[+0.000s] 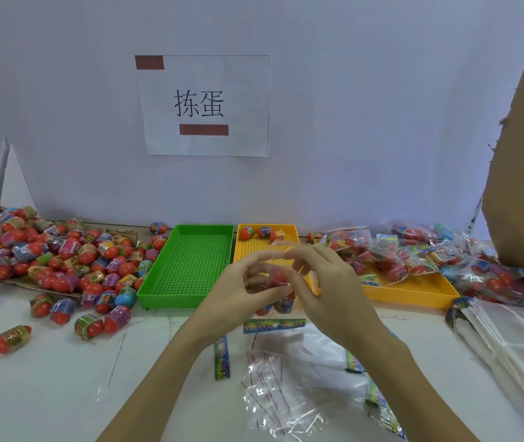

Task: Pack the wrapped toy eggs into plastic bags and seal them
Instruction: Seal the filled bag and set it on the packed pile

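Head view: both hands (286,282) pinch an upright egg-filled bag (278,301).

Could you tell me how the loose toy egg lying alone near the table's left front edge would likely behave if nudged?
The toy egg lies on its side with a rounded body, so it would probably roll. Its wrapper looks glossy, so it may slip in a pinch. It seems light.
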Tool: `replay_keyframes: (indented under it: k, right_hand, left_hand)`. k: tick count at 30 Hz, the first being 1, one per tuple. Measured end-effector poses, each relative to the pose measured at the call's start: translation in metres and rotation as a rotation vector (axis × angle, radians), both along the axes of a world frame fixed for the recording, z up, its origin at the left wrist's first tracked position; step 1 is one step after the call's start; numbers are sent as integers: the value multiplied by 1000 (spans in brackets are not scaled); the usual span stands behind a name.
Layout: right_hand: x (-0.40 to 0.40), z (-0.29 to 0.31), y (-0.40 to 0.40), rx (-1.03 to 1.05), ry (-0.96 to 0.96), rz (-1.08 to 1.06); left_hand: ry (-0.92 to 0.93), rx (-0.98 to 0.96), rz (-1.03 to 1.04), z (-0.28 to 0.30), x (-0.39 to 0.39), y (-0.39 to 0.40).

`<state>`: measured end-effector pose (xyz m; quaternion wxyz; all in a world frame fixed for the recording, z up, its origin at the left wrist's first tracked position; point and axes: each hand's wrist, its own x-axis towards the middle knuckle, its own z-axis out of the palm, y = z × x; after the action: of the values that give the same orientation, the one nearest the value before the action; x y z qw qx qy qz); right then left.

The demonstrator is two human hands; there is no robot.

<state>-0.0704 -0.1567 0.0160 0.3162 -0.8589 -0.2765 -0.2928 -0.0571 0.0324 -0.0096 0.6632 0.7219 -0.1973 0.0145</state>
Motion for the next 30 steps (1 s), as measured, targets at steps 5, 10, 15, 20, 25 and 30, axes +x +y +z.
replay_keyframes:
  k: [5, 10, 15, 20, 25, 30]
  right_hand:
    - [-1, -1, 3, 113, 30, 38]
    - [-6, 4, 13, 261, -2, 122]
    - [34, 12, 11, 380, 104, -50]
    - [115, 3, 15, -84, 379, -206]
    - [167, -8, 34, -516, 434, -227]
    - [179, -28, 40, -611, 234, -357]
  left_hand:
    - [42, 23, -71, 1, -2, -5]
    - [36, -15, 22, 0, 0, -7]
    - [128, -141, 275, 2, 7, 9]
    - [122, -172, 347, 1, 12, 16]
    - [118, -165, 314, 2, 13, 21]
    - [109, -136, 280, 3, 10, 20]
